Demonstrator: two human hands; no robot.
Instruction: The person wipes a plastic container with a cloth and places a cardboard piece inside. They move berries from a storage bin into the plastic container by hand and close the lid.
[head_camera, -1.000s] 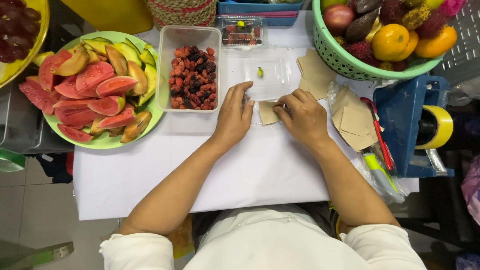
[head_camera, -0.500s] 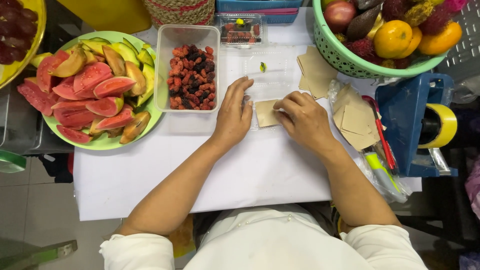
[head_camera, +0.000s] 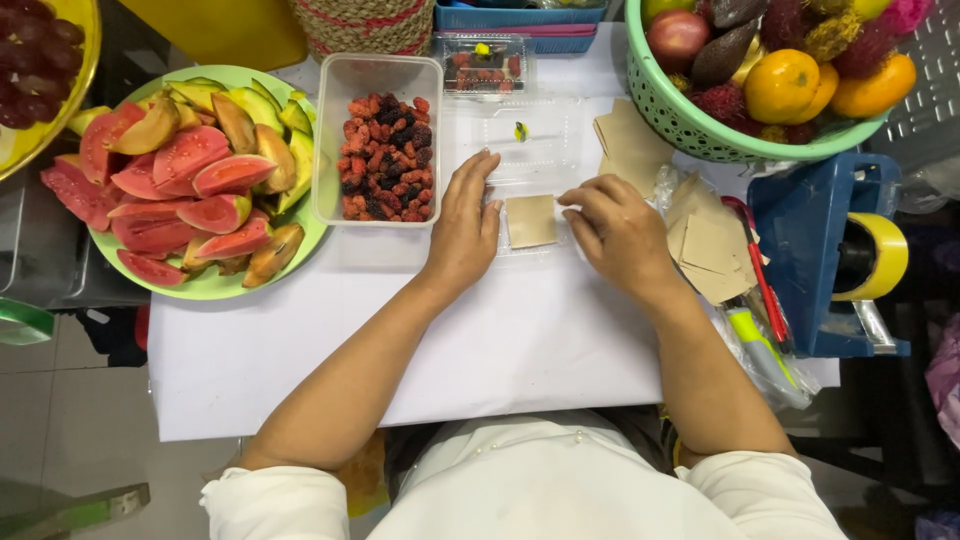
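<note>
Now, from your left: green plate of sliced fruit (head_camera: 215, 285), then the berry tub (head_camera: 380, 140). Your left hand (head_camera: 462, 228) lies flat, gripping nothing, on the clear tray (head_camera: 545, 140). The brown paper square (head_camera: 531, 220) sits in it; your right hand (head_camera: 620, 232) touches its edge, fingers loose. Paper stack (head_camera: 710, 245) and tape dispenser (head_camera: 840, 255) crowd the right.

Bright, even overhead light; sharp, soft shadows.

A small square of tan paper (head_camera: 531, 220) lies flat inside an open clear plastic clamshell box (head_camera: 540, 150), in the half nearer the tabletop's front edge. The box sits open near the tabletop's far edge, its far half holding a tiny yellow-green sticker (head_camera: 520, 131).
</note>
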